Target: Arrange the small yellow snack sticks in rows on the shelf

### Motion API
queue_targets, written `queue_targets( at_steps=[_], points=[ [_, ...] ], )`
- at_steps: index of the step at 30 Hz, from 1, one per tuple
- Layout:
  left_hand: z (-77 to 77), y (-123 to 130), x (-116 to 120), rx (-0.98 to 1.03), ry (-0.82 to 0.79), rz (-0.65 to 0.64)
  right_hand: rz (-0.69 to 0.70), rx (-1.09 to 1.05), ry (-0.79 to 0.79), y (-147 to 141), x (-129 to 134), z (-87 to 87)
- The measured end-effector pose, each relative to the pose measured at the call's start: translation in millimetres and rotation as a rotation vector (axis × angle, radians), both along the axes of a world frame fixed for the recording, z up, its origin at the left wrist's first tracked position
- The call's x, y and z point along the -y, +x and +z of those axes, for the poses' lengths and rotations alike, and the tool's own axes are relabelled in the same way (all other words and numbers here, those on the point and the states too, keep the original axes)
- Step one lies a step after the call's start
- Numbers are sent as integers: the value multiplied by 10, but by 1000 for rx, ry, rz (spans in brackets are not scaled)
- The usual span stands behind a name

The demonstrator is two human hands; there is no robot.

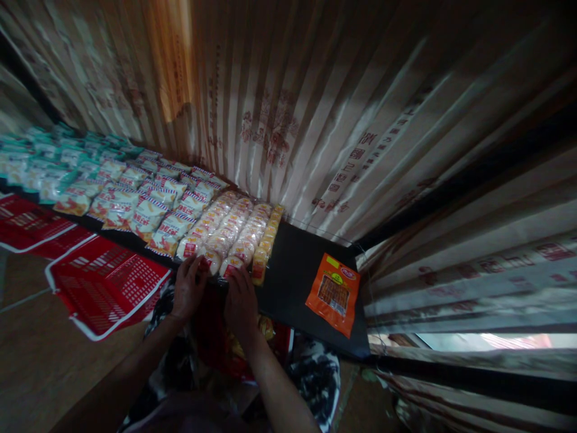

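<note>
Rows of round, pale crackers in clear wrappers stand on a dark shelf, their front ends facing me. My left hand is at the front of the left rows, its fingers curled closed on a cracker packet. Beside it, my right hand has its fingers closed at the lower edge of another front cracker packet. A narrow row of yellow packets adjoins the crackers on the right. Parts of the fingers are dim and hard to make out.
White snack bags and green-and-white bags fill the shelf's left side. An orange snack pouch lies at its right end. Red baskets stand below left; another basket with yellow packets is beneath my arms. Printed curtains hang behind.
</note>
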State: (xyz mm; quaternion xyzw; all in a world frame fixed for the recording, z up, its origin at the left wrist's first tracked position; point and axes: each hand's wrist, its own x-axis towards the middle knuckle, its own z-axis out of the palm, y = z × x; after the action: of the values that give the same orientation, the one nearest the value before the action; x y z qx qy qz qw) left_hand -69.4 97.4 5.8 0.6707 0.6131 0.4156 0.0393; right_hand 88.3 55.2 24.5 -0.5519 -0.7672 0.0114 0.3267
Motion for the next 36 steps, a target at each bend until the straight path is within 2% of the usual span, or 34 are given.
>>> queue_targets(
  at_steps=[4, 12, 18, 26, 36],
  points=[
    [-22, 23, 31, 4, 24, 9, -3, 67, 22, -68, -45, 33],
    [-72, 48, 69, -45, 30, -17, -53, 160, -66, -157, -131, 86],
    [-46, 86, 59, -26, 20, 26, -34, 135, -62, -142, -54, 23],
    [-20, 75, -17, -28, 35, 14, -28, 91, -58, -65, 22, -32],
    [-81, 106, -28, -88, 67, -12, 26, 58, -22, 12, 35, -63]
  ],
)
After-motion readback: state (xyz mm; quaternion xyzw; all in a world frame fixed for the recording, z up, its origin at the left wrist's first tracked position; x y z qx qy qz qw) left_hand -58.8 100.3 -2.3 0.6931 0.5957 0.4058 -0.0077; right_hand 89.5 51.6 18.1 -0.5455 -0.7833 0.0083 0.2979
